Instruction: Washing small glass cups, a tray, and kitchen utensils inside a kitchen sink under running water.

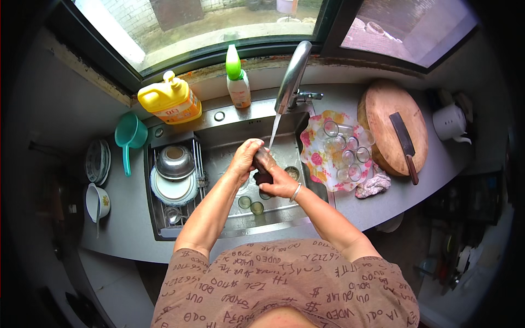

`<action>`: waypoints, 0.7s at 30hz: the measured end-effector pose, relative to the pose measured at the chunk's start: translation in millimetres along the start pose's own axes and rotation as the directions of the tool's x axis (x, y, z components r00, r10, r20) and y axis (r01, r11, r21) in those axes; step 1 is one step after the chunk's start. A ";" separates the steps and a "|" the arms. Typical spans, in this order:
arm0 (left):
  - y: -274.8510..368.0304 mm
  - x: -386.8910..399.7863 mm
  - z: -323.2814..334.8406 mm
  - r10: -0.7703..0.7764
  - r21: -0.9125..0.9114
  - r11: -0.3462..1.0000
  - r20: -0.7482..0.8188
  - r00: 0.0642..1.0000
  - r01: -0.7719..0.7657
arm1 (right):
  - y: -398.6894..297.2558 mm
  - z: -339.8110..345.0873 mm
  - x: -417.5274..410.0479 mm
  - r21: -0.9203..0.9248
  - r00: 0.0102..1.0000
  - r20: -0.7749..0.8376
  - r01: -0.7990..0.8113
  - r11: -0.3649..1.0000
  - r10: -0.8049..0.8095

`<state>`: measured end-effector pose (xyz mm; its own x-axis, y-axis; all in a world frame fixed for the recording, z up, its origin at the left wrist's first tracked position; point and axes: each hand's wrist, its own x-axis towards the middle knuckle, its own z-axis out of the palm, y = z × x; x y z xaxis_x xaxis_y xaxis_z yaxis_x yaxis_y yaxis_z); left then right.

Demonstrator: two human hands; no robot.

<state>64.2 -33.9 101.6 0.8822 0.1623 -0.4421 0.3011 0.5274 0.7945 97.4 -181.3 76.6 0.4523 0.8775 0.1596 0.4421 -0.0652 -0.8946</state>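
Water runs from the chrome faucet (293, 78) close to my hands over the stainless steel sink (221, 141). My left hand (245, 159) grips the upper end of a dark, see-through object, apparently a drinking glass (261, 160). Around its lower part is my right hand (280, 180), with a bracelet at the wrist. A dark cloth or sponge (263, 178) shows between the hands; my fingers partly hide it. Below them, small glasses (257, 208) stand on the sink floor, and another glass (292, 173) is right of my right hand.
Several clear glasses lie on a floral tray (311, 164) beside a crumpled cloth (374, 185). A cleaver (402, 133) rests on a round wooden chopping board (379, 106). Left are a rack with plates (158, 192) and steel bowl (175, 162), a teal ladle (131, 130) and a yellow jug (170, 100).
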 end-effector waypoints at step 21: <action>-10.8 3.1 -10.9 -0.001 0.053 0.999 0.104 0.995 -0.004 | 1.9 -18.3 -0.4 0.573 0.890 0.255 -0.453 0.683 0.377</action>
<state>59.8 -30.0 87.1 0.9146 0.0739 -0.3974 0.3161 0.4822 0.8171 112.2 -190.5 82.5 0.3714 0.8782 -0.3014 -0.3465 -0.1700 -0.9225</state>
